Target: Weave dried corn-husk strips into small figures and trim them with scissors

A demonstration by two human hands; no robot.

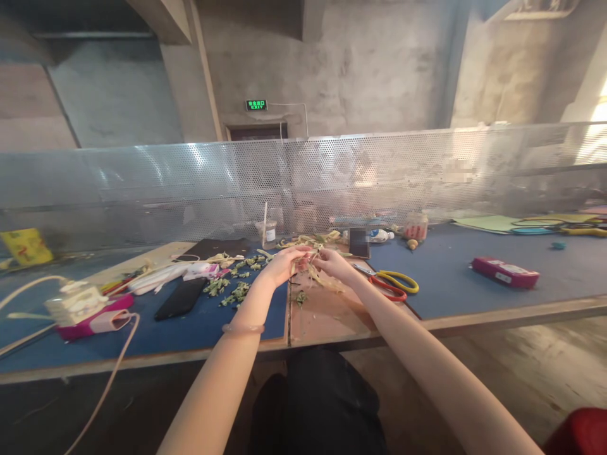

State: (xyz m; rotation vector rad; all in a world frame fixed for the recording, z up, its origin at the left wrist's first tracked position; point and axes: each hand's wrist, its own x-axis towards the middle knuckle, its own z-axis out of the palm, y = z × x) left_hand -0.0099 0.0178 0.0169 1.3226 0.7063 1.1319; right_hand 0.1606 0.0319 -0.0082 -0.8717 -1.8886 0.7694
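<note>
My left hand (286,264) and my right hand (333,263) meet over the brown board in the middle of the table. Both have their fingertips pinched together on thin, pale, dry-looking plant strips, small and partly hidden by the fingers. More pale strips (327,281) lie below and beside my right hand. Behind the hands a heap of similar strips (306,241) stretches across the board. Left of my left hand, curled green leaf pieces (237,294) are scattered. Scissors (393,282) with red and yellow handles rest to the right of my right wrist.
A black phone (181,298), a magenta power strip (97,316) with cables and a yellow packet (26,247) lie leftward. At the back stand a cup with a straw (268,234), a bottle (380,236) and a jar (416,225). A magenta case (505,272) sits right. A perforated metal screen (332,170) borders the table.
</note>
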